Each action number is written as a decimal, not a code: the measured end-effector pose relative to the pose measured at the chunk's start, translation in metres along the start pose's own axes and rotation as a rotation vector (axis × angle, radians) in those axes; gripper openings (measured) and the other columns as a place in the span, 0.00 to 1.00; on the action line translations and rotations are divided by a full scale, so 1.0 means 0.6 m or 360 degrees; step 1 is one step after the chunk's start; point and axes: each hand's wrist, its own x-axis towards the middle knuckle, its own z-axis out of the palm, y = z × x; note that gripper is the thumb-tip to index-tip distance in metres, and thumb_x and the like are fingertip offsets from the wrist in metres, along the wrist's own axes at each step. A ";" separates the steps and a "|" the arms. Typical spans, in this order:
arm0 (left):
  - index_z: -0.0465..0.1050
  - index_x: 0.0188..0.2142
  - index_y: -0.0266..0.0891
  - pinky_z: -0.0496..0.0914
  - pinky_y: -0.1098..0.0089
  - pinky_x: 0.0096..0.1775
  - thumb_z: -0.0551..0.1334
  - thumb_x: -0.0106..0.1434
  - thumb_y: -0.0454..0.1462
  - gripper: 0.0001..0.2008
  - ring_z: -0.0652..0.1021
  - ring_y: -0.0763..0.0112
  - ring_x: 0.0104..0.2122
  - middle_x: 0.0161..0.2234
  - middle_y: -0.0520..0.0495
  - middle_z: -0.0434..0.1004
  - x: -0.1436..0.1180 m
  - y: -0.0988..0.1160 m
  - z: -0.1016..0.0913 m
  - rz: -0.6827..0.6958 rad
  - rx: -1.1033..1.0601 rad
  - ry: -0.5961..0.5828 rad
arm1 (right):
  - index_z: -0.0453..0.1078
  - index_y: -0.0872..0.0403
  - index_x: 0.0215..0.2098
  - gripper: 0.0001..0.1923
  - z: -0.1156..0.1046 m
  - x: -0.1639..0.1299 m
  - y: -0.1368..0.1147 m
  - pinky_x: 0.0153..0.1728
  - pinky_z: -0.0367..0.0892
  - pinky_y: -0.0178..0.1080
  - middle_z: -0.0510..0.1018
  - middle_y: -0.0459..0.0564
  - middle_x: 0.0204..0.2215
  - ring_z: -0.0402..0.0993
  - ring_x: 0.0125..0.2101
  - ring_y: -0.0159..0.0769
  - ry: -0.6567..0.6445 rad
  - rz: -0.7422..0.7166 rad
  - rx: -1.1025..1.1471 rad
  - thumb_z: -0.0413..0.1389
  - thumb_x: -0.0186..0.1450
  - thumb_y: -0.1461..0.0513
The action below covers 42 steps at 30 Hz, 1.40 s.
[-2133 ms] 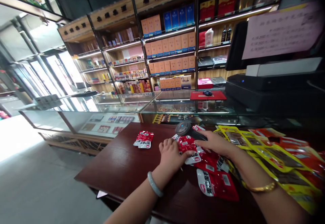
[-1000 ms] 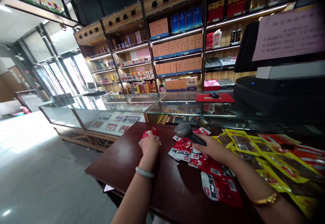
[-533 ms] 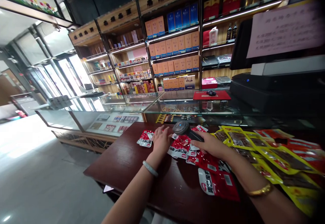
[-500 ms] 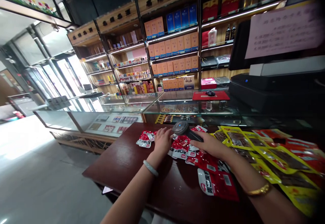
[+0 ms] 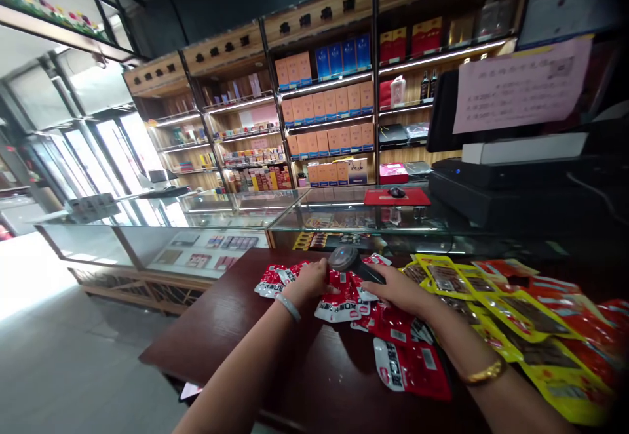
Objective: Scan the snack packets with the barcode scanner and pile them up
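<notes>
My right hand (image 5: 393, 290) is wrapped round the handle of a black barcode scanner (image 5: 361, 265), whose round head points left over the red snack packets. My left hand (image 5: 310, 280), with a pale bangle at the wrist, has its fingers curled together at the edge of a red snack packet (image 5: 339, 296) just below the scanner head; its fingertips are partly hidden. To the left of that hand lie more red-and-white packets (image 5: 272, 280). Another red packet (image 5: 413, 365) rests flat nearer to me, below my right hand.
Yellow packets (image 5: 491, 296) and orange packets (image 5: 565, 296) spread over the right of the dark wooden table (image 5: 211, 335). Behind it stand a glass counter (image 5: 289, 221), a mouse (image 5: 396, 192) on a red mat, and a monitor (image 5: 442, 113) with a paper sheet (image 5: 521, 86).
My left hand has drawn its fingers in, from spread to curled. More red packet surface now shows left of it. The scanner stays in my right hand; the view has shifted slightly.
</notes>
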 end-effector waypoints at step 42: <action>0.74 0.41 0.40 0.56 0.53 0.56 0.55 0.62 0.58 0.25 0.68 0.48 0.54 0.49 0.38 0.74 -0.095 0.005 0.025 -0.0286 0.0247 0.0277 | 0.73 0.55 0.54 0.25 -0.001 -0.005 -0.002 0.48 0.70 0.48 0.83 0.54 0.46 0.77 0.47 0.51 -0.0076 0.0002 -0.0118 0.61 0.61 0.53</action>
